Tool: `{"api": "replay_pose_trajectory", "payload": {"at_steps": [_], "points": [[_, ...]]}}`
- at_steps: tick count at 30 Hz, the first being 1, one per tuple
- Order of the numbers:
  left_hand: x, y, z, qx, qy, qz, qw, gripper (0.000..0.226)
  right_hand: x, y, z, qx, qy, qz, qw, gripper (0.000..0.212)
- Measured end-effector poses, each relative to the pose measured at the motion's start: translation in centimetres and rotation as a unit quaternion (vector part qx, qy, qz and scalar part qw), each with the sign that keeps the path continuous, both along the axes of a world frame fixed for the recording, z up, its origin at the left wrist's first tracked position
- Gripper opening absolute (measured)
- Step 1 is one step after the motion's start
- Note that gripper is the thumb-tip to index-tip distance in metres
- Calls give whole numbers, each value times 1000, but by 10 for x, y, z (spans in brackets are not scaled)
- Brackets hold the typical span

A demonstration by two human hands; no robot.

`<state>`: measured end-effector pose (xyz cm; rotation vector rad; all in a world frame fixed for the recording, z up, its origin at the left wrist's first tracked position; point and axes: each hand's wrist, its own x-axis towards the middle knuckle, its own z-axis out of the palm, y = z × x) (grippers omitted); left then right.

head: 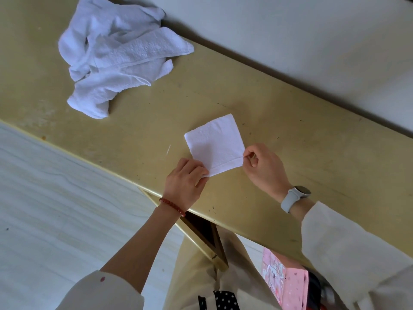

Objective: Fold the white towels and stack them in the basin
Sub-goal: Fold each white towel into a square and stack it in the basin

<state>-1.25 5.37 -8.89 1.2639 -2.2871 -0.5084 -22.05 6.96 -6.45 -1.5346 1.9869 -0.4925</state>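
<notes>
On the yellowish tabletop [223,90], near its front edge, a small white towel [214,145], folded into a flat square of nubby terry cloth with a stitched hem along one side, is held at its two nearest corners. One corner is pinched between thumb and curled fingers of the left hand [185,182], and the other is nipped between the thumb and forefinger of the right hand [263,166], the remaining fingers being curled loosely into the palm. The towel is laid flat on the table between the hands. A string of red beads [172,206] is worn on the left wrist, and a watch with a pale grey band [293,198] on the right; both forearms are partly covered by cream sleeves. Farther along the table, well apart from the folded piece, a crumpled heap of white towels [116,57] of the same bumpy weave is seen, loosely twisted. The table surface is matt, scuffed and speckled with small dark marks. Pale, wood-grained flooring [55,198] is seen beyond the table edge.
</notes>
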Motion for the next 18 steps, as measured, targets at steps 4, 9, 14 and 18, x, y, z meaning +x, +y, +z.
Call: {"api": "replay_pose_trajectory", "payload": {"at_steps": [4, 9, 14, 18], "points": [[1, 0, -3, -18, -6, -4, 1000, 13, 1, 2, 0, -16, 29, 11, 999, 7], [1, -1, -6, -26, -1, -10, 1000, 13, -4, 6, -7, -16, 78, 47, 996, 6], [2, -2, -7, -28, 4, -20, 999, 13, -5, 9, -11, -22, 86, 57, 994, 6], [4, -3, -7, -30, 6, -25, 999, 11, -6, 9, -11, -14, 92, 67, 993, 7]]}}
